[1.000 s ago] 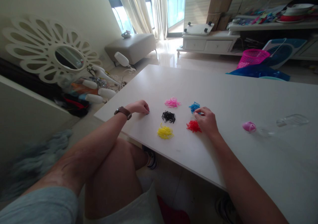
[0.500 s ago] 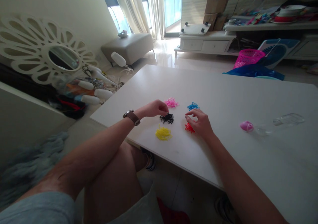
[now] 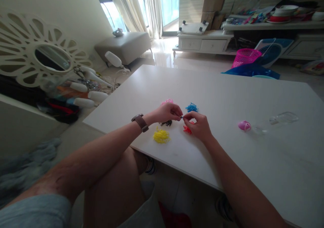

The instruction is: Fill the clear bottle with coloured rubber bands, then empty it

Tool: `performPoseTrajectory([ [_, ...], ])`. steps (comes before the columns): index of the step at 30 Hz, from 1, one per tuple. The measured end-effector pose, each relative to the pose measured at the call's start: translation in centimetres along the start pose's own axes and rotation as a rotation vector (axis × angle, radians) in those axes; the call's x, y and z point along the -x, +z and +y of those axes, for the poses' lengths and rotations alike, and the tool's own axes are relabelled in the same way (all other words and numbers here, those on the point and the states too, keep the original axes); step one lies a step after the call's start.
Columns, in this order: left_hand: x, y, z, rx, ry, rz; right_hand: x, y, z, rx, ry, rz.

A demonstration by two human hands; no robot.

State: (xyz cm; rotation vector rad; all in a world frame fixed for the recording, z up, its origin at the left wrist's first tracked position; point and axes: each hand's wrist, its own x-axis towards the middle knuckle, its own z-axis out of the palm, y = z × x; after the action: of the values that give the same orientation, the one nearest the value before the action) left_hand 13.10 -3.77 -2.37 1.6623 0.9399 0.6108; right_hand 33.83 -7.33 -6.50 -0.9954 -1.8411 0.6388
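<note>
My left hand (image 3: 168, 113), with a brown-strapped watch on its wrist, is closed in a pinch above the table. Its fingertips meet those of my right hand (image 3: 199, 125), also pinched, at a tiny dark piece (image 3: 181, 117) too small to make out. Under my left hand lies a partly hidden pile of black loop-shaped pieces (image 3: 166, 123). The pink pile (image 3: 167, 101) shows behind that hand, and the yellow pile (image 3: 161, 136) is nearer me. Beside my right fingers are the red pile (image 3: 186, 130), partly covered, and the blue pile (image 3: 191, 107).
On the white table (image 3: 222, 96), a pink egg-shaped item (image 3: 244, 125) and a clear bottle-like container (image 3: 285, 118) lie at the right. A white lamp (image 3: 97, 95) stands off the left edge. Past the far edge is a pink basket (image 3: 245, 56).
My left hand has moved right from the black pile to meet my right hand. My right fingers have closed from a spread position into a pinch. The view has shifted slightly.
</note>
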Motion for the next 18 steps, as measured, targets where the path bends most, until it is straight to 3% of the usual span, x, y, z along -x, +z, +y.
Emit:
performPoseTrajectory([
  [3,-0.1,0.1,-0.1,-0.033,-0.019,0.008,-0.1,-0.1,0.1,0.018,0.056,0.058],
  [10,0.0,-0.3,-0.8,-0.080,-0.015,0.062,-0.6,-1.4,2.8,0.083,0.300,0.351],
  [15,0.5,-0.4,-0.4,-0.018,-0.044,0.085,-0.6,-1.5,4.5,0.027,0.390,0.359],
  [18,0.6,-0.4,-0.3,0.002,-0.062,0.101,-0.6,-1.3,4.4,0.054,0.372,0.342],
])
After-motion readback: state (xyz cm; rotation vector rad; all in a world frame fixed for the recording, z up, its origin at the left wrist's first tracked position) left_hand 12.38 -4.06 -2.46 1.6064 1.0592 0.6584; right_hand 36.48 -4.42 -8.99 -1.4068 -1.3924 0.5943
